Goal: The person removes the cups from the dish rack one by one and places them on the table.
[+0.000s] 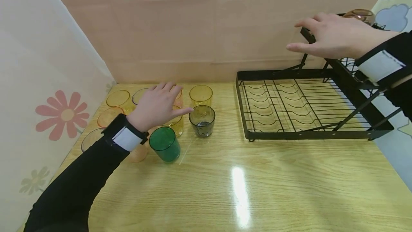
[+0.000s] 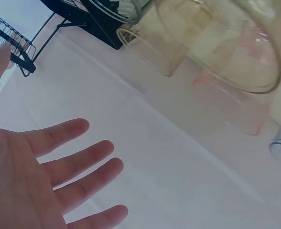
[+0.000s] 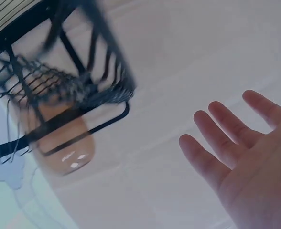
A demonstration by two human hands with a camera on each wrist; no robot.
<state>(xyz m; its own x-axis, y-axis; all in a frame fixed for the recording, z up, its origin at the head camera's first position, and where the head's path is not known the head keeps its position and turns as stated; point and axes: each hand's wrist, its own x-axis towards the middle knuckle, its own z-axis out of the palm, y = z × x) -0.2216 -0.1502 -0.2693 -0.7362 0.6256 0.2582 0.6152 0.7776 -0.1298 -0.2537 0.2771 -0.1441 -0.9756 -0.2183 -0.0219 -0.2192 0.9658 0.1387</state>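
— Hovering over the cups, is it, that left hand (image 1: 157, 106)?

— Yes. It hangs flat above the cluster of tumblers at the left end of the wooden table (image 1: 257, 182), fingers straight and a little spread, palm down, gripping nothing. The left wrist view shows the same: an open palm with pale cups beyond it.

— Which cups are closest to it?

— A yellow cup (image 1: 175, 124) sits right under the fingertips, partly hidden. Just beside the thumb stands the grey glass (image 1: 202, 120), upright, and behind that a second yellow cup (image 1: 201, 96). The green cup (image 1: 165, 144) stands near the wrist, at the front of the group. Further left are more: a pale yellow one (image 1: 118, 98), an orange one (image 1: 109, 116) and a clear one (image 1: 91, 139) by the flowered wall.

— And the right hand (image 1: 331, 37)?

— Up in the air at the far right, over the upper tier of the black dish rack (image 1: 309, 108). Fingers extended and apart, empty. From the head view I cannot tell whether they touch the rack's top corner; the right wrist view shows the hand clear of the wires.

— Anything on the rack?

— One amber cup (image 1: 362, 14) on the upper tier, just behind the right hand; the wrist view shows it blurred behind the wires. The lower tier lies flat on the table, well apart from the cups.
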